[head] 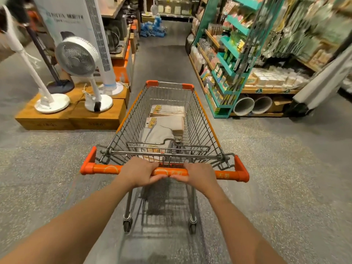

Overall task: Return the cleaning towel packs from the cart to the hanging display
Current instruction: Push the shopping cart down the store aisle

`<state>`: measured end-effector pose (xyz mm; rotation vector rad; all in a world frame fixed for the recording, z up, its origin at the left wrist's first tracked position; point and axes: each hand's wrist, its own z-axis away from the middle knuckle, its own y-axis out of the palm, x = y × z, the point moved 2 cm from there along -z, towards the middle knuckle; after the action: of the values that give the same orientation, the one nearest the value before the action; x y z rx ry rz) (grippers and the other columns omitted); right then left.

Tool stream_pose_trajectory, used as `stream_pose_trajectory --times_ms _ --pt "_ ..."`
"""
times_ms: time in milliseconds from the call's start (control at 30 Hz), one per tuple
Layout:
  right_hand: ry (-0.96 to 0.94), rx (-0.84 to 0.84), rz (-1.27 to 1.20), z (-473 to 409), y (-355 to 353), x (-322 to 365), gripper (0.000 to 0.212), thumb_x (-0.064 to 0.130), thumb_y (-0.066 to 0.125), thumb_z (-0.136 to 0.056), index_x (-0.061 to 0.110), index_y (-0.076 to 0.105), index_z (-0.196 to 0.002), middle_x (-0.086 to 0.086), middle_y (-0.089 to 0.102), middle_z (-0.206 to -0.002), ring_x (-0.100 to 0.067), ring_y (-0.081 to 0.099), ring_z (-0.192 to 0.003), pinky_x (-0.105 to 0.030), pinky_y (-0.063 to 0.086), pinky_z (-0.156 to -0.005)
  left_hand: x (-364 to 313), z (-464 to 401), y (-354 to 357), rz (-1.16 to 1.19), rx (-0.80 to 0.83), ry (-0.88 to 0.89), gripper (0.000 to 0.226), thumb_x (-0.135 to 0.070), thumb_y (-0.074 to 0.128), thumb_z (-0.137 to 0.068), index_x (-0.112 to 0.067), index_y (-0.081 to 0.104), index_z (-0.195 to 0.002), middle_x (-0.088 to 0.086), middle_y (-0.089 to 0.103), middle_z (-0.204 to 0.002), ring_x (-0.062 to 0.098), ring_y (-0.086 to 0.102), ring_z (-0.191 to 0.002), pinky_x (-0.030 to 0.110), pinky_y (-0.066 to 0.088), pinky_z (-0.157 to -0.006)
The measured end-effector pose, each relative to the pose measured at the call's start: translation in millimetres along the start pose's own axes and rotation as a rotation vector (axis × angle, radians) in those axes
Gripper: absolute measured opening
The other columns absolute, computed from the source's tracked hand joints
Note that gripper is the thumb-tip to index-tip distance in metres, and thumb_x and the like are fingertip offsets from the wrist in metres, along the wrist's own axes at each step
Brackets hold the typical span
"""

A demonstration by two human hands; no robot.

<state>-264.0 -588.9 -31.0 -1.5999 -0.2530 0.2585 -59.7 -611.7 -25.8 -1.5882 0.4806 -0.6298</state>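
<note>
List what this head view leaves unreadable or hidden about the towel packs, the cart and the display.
- Towel packs: the count is unclear; they overlap, and the cart wires and child-seat flap cover the nearest.
- Pack labels: too small to read.
- Hanging display: motion blur smears hooks and goods; the right edge cuts it.
- Handle: left hand and right hand cover its middle.

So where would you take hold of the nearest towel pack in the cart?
Probably from above, over the cart's side: the nearest towel pack lies flat on the basket floor, its near end under the folded child seat. Pinch its exposed far edge and lift. Both the left hand and right hand grip the handle.
</note>
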Motion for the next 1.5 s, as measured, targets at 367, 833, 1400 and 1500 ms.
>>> stream_pose_trajectory --times_ms 367,833,1400,1500 --pt "-0.043 -0.02 0.036 -135 9 -55 0.077 0.091 0.004 -0.063 0.027 0.047 -0.071 0.01 0.042 -0.052 -0.008 0.038 -0.044 -0.023 0.02 -0.041 84 -112 18 -0.044 0.049 -0.055 0.068 -0.076 0.013 -0.084 -0.024 0.056 -0.095 -0.01 0.039 -0.057 0.015 0.046 -0.056 0.027 0.031 -0.054" --pt "-0.158 -0.025 0.05 -301 19 -149 0.089 0.089 0.001 -0.062 0.023 0.054 -0.091 0.004 0.059 -0.064 -0.02 0.061 -0.061 -0.027 0.026 -0.049 150 -253 32 0.062 -0.006 -0.299 0.081 -0.085 0.005 -0.076 -0.028 0.059 -0.096 -0.007 0.069 -0.085 0.015 0.064 -0.076 0.028 0.038 -0.067" --pt "-0.194 -0.003 0.038 -506 28 -204 0.083 0.087 0.009 -0.068 0.02 0.05 -0.093 0.005 0.058 -0.064 -0.018 0.062 -0.063 -0.028 0.039 -0.051 296 -398 67 0.063 -0.035 -0.334 0.058 -0.078 0.021 -0.083 -0.03 0.052 -0.086 -0.008 0.068 -0.083 0.016 0.064 -0.075 0.028 0.045 -0.068" --pt "-0.197 -0.009 0.043 -552 30 -208 0.081 0.087 0.013 -0.071 0.02 0.052 -0.096 0.004 0.063 -0.069 -0.018 0.063 -0.064 -0.028 0.035 -0.05 334 -427 72 0.075 -0.036 -0.333 0.06 -0.081 0.013 -0.079 -0.031 0.046 -0.081 -0.009 0.067 -0.08 0.015 0.064 -0.072 0.028 0.04 -0.063"
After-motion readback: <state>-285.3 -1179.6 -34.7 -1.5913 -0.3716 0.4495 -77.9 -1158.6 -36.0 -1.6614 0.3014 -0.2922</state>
